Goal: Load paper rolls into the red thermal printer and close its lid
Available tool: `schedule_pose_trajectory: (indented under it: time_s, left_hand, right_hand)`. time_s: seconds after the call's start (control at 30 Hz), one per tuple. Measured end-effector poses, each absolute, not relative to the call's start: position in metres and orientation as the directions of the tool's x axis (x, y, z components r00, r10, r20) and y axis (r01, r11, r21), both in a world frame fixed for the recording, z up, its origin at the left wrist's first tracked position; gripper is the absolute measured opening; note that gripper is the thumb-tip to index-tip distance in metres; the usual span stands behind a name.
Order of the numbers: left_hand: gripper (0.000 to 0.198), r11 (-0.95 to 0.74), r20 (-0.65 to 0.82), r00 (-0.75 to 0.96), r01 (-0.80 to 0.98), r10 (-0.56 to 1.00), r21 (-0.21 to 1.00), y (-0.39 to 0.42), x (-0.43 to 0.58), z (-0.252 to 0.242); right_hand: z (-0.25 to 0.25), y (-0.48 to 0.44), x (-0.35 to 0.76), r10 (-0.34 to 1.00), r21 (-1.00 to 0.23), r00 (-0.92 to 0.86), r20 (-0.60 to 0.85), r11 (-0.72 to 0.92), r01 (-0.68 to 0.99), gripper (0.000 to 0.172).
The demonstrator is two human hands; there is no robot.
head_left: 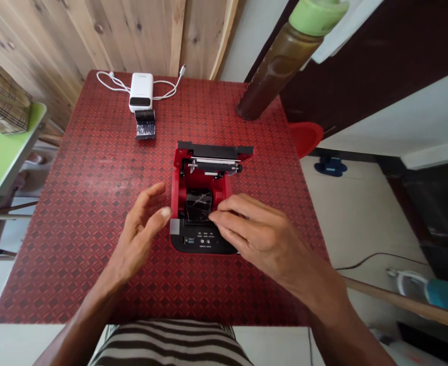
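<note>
A small red-and-black receipt printer (204,244) sits on the table with its lid (216,151) raised. Inside its red bay lies a shiny black roll (199,205), which looks wrapped in plastic. My right hand (256,226) reaches in from the right, thumb and fingertips pinched at the roll's lower right edge; the fingertips partly hide what they grip. On the other side, my left hand (143,226) is held just off the printer's left wall, fingers curved and apart, holding nothing.
Behind the printer lie a white power bank (141,91) with white cables and another shiny black roll (145,125). A tall brown bottle (280,61) with a green lid stands at the back right of the red patterned table (105,152). A green table (10,152) is at left.
</note>
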State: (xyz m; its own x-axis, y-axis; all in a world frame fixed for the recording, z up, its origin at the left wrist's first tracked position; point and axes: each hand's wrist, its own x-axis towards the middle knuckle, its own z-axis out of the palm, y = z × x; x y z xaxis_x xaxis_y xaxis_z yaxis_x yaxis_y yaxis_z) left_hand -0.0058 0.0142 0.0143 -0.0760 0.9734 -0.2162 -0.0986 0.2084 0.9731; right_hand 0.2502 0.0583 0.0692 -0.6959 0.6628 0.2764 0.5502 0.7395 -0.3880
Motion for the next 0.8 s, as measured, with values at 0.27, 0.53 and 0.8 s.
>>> schedule_pose_trajectory:
  time_s: [0.27,0.53,0.8]
  left_hand:
    - [0.054,-0.141,0.148,-0.091,0.080,0.985,0.987,0.097,-0.001,0.038]
    - [0.017,-0.100,0.107,-0.116,0.066,0.987,0.993,0.066,0.007,0.037]
    - [0.061,0.175,-0.178,-0.008,-0.146,0.984,0.974,0.030,0.006,0.010]
  right_hand:
    - [0.069,0.027,0.248,0.622,-0.166,-0.642,0.449,0.764,0.623,0.027]
    - [0.056,0.015,0.240,0.632,-0.163,-0.580,0.514,0.736,0.657,0.030]
    - [0.052,0.015,0.237,0.642,-0.184,-0.526,0.559,0.714,0.676,0.023]
